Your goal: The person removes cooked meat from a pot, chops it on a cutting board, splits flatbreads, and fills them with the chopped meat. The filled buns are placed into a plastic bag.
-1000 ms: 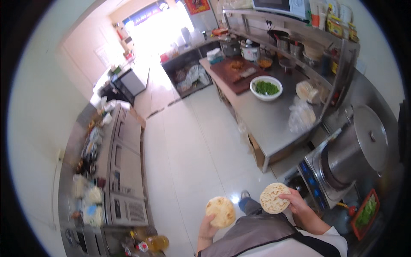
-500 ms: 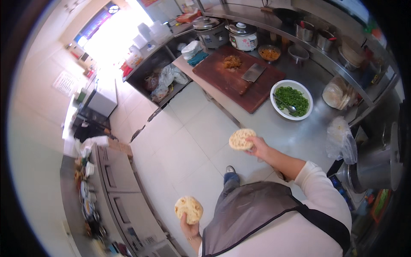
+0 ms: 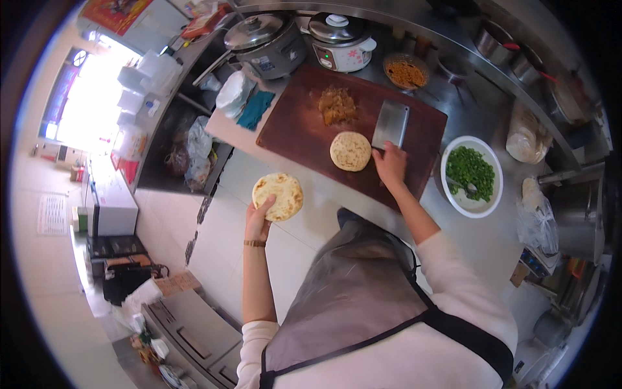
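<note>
My left hand (image 3: 258, 219) is closed on a round, browned flatbread (image 3: 278, 196), thumb on top, held up short of the cutting board's front edge. A second flatbread (image 3: 350, 152) lies flat on the dark red cutting board (image 3: 291, 120). Just right of that bread, my right hand (image 3: 391, 165) is closed round the handle of a cleaver (image 3: 391, 122). The cleaver's broad blade lies on the board, pointing away from me; the fingers mostly hide its handle. Beyond the bread sits a heap of brown chopped food (image 3: 337, 106).
A white bowl of chopped greens with a spoon (image 3: 473, 174) stands right of the board. Behind it are a rice cooker (image 3: 340, 48), a large grey cooker (image 3: 265, 52) and a bowl of orange-brown food (image 3: 406, 71). A teal cloth (image 3: 256, 110) lies at the left. A shelf overhangs the back.
I have come closer to the counter. The flatbread from my right hand now lies on the board, and that hand has taken hold of the cleaver. My left hand has risen with its bread.
</note>
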